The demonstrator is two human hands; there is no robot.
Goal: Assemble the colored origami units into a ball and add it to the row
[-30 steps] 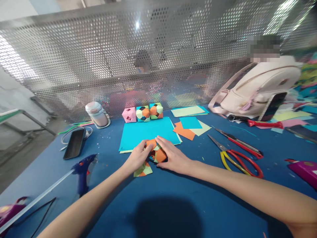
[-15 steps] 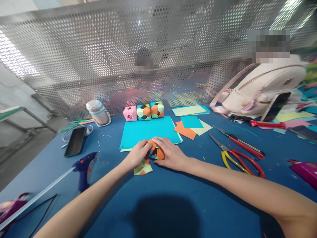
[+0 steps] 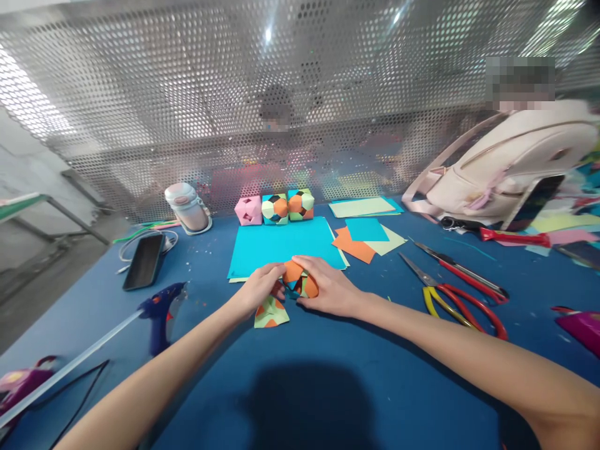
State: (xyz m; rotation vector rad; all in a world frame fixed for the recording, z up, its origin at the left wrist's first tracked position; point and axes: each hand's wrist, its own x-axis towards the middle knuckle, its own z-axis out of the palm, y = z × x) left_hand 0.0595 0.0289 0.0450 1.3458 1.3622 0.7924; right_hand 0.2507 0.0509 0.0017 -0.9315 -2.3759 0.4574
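Between my two hands is a folded paper ball in orange, blue and green. My right hand wraps round its right side, thumb and fingers curved over it. From the left, my left hand pinches the ball's edge with its fingertips; some of those fingers are hidden. Just below the left hand lies a folded green and orange paper piece on the blue table. Behind the hands rests a stack of blue paper sheets. Finished paper balls stand in a row beyond it, a pink one and two multicoloured ones.
On the left are a glue gun, a phone and a bottle. To the right lie loose paper squares, scissors and a utility knife. A backpack leans against the perforated metal screen.
The ball has turned and shifted slightly right in my hands, showing more of its dark opening. My left fingers have drawn a little away from its front. The view has shifted slightly.
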